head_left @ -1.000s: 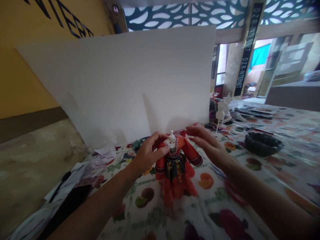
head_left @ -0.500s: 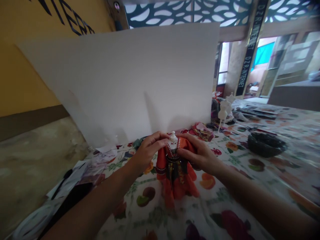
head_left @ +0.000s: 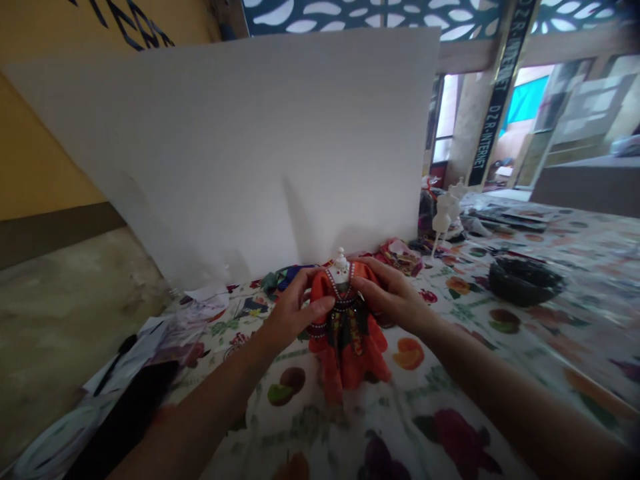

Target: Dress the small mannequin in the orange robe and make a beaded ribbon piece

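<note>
In the middle of the head view a small orange dress (head_left: 350, 363) with beaded trim and a dark front panel hangs on a white miniature mannequin (head_left: 341, 259). The mannequin stands upright on the table, its neck knob showing above the neckline. My left hand (head_left: 299, 305) closes on the dress's left sleeve and shoulder, thumb in front and fingers behind. On the other side my right hand (head_left: 393, 293) pinches the right shoulder, its thumb near the beaded neckline. The fingertips behind the cloth are hidden.
A white board (head_left: 280, 147) stands behind the dress. Folded coloured cloth (head_left: 400, 255) lies at its foot. White mannequins (head_left: 445, 210) and a dark bowl (head_left: 525, 280) stand at right. Papers with a black pen (head_left: 115, 363) lie left on the fruit-patterned tablecloth (head_left: 310, 433).
My left hand has moved down from the mannequin's neck to the dress's left sleeve and shoulder. My right hand keeps its hold on the other shoulder. The view has shifted slightly.
</note>
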`<state>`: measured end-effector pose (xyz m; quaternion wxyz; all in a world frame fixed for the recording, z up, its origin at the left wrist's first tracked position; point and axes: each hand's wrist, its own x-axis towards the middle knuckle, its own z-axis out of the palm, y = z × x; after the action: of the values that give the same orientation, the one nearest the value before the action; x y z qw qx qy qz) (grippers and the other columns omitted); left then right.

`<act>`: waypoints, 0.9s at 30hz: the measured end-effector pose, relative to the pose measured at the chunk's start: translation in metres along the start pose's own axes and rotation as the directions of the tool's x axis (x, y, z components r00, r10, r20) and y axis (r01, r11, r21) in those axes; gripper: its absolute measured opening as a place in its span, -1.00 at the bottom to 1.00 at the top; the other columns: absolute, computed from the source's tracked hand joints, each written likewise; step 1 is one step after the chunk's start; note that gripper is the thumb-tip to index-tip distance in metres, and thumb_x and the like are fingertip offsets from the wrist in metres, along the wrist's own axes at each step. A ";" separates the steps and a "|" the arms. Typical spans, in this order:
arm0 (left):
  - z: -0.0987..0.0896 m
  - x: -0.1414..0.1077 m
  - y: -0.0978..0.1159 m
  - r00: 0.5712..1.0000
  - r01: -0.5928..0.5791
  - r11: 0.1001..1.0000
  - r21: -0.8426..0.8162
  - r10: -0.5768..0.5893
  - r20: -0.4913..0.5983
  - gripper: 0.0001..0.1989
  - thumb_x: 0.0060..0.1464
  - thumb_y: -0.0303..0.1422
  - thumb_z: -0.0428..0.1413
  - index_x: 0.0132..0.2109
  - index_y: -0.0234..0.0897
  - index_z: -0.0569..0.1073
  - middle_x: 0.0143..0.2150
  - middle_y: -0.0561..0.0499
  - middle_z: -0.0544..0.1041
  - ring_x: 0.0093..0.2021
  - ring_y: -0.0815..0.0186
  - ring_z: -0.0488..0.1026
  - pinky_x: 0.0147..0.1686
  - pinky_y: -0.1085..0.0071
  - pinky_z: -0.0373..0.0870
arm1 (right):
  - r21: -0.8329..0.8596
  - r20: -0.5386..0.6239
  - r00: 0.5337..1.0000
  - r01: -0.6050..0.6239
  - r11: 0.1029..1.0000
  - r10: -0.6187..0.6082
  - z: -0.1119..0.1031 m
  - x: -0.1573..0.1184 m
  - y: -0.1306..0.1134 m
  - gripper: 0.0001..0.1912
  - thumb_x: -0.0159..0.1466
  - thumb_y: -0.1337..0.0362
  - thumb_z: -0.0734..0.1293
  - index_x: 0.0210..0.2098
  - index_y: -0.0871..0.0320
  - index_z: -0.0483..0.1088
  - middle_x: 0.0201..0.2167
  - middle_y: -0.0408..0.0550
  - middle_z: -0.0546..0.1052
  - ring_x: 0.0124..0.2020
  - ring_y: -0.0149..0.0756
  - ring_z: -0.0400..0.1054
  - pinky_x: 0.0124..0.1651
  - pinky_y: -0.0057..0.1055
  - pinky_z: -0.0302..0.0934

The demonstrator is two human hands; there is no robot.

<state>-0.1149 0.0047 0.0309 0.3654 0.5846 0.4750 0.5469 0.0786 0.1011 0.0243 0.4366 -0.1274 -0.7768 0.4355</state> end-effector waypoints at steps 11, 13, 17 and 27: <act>0.011 0.010 -0.009 0.999 0.039 0.999 -0.007 -0.038 0.032 -0.54 0.00 -0.22 0.33 0.02 -0.31 0.49 -0.06 -0.10 0.59 -0.05 0.12 0.52 -0.01 0.19 0.47 | -0.121 0.127 0.992 0.018 0.992 -0.003 -0.013 0.003 0.003 -0.67 0.40 0.07 0.23 -0.02 0.12 0.46 -0.28 -0.09 0.51 -0.27 -0.31 0.37 -0.18 -0.38 0.30; 0.011 0.013 -0.009 0.998 0.054 0.998 -0.034 -0.053 0.030 -0.57 -0.01 -0.25 0.33 0.01 -0.30 0.52 -0.07 -0.09 0.60 -0.08 0.13 0.54 -0.03 0.21 0.48 | -0.146 0.124 0.992 0.055 0.988 -0.037 -0.024 0.007 0.012 -0.68 0.38 0.11 0.24 0.03 0.09 0.46 -0.18 -0.05 0.54 -0.14 -0.25 0.41 -0.02 -0.30 0.30; 0.011 0.019 -0.010 0.999 0.051 0.995 -0.084 -0.051 0.001 -0.63 -0.01 -0.29 0.33 -0.03 -0.27 0.57 -0.13 -0.04 0.63 -0.14 0.19 0.56 -0.06 0.28 0.48 | -0.223 -0.277 0.960 -0.114 0.968 0.050 -0.052 0.017 0.052 -0.67 0.30 0.13 0.31 0.00 0.11 0.48 -0.14 0.01 0.58 -0.09 -0.16 0.44 0.05 -0.15 0.29; 0.001 0.023 -0.016 0.999 0.020 1.000 0.009 -0.020 -0.045 -0.59 -0.02 -0.23 0.35 -0.02 -0.29 0.56 -0.07 -0.08 0.63 -0.11 0.15 0.57 -0.02 0.21 0.48 | -0.061 0.422 0.887 -0.178 0.982 0.187 -0.029 -0.006 0.094 -0.63 0.13 0.25 0.42 -0.05 0.13 0.52 -0.22 -0.06 0.62 -0.25 -0.25 0.48 -0.20 -0.32 0.42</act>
<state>-0.1176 0.0310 0.0224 0.3573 0.5689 0.4917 0.5540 0.0876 0.1695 -0.0464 0.2124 -0.1062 -0.8425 0.4836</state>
